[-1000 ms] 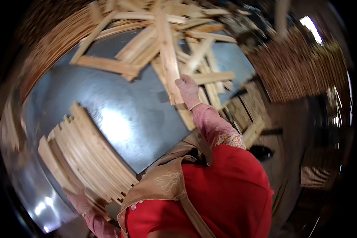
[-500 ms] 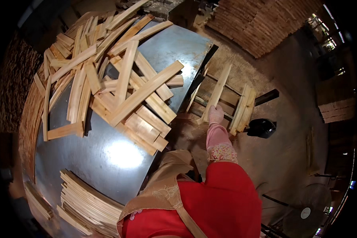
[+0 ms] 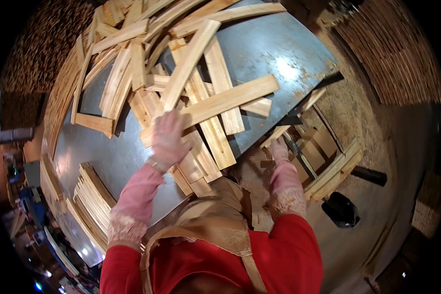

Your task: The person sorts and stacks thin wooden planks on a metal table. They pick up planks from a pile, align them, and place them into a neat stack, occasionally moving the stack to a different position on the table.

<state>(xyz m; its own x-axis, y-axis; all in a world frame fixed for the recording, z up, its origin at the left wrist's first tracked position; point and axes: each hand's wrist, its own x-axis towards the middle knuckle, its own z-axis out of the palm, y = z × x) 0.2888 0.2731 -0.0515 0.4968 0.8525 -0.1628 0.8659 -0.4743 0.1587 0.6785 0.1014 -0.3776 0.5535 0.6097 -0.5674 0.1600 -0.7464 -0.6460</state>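
Note:
My left hand [image 3: 169,138] is over the near end of a long pale wooden slat [image 3: 230,102] that lies across the pile on the metal table. Its fingers are apart, and I cannot tell whether they touch the wood. To the right, below the table edge, my right hand [image 3: 280,149] is closed at the near end of another wooden slat [image 3: 277,134]. That slat lies at the left side of a low rack [image 3: 327,128], and the table edge partly hides it. More slats [image 3: 334,169] are stacked along the rack's right side.
The metal table [image 3: 259,44] carries a loose heap of slats [image 3: 117,39] at its far left and a neat stack [image 3: 94,198] near its front left. A black object [image 3: 340,209] is on the floor by the rack. Large wood stacks [image 3: 394,49] stand beyond.
My left hand has come into view over the slats on the table. My right hand has lowered its slat to the rack's left side. The view has turned toward the left.

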